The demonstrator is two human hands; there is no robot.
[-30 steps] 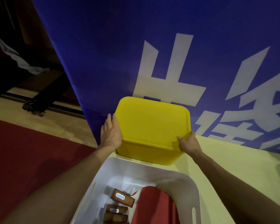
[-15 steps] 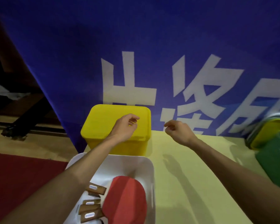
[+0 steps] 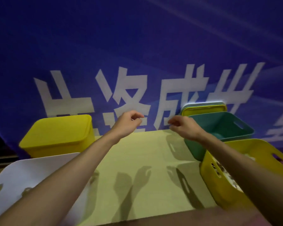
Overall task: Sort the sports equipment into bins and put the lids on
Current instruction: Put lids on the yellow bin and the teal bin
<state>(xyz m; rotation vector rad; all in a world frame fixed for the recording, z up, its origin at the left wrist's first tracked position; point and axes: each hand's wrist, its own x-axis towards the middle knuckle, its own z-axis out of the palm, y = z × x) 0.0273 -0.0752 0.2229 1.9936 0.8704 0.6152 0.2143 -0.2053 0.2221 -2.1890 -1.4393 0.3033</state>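
A yellow bin with its yellow lid on (image 3: pixel 59 132) stands at the back left of the pale yellow table. A white bin (image 3: pixel 31 173) sits in front of it, its contents mostly hidden by my left arm. At the back right is an empty teal bin (image 3: pixel 219 128), and lids (image 3: pixel 204 107) lean against the banner behind it. A yellow open bin (image 3: pixel 222 181) at the near right holds small items I cannot make out. My left hand (image 3: pixel 127 123) and my right hand (image 3: pixel 183 128) hover over the table's middle, fingers loosely curled, holding nothing.
A tall blue banner (image 3: pixel 137 54) with white characters stands right behind the table. The table's bare cloth (image 3: pixel 137 160) stretches between the bins. Its front edge runs along the bottom of the view.
Both hands left the yellow lid and moved right, away from the lidded bin. The view swung right, bringing the teal bin, the stacked lids and the open yellow bin into sight.
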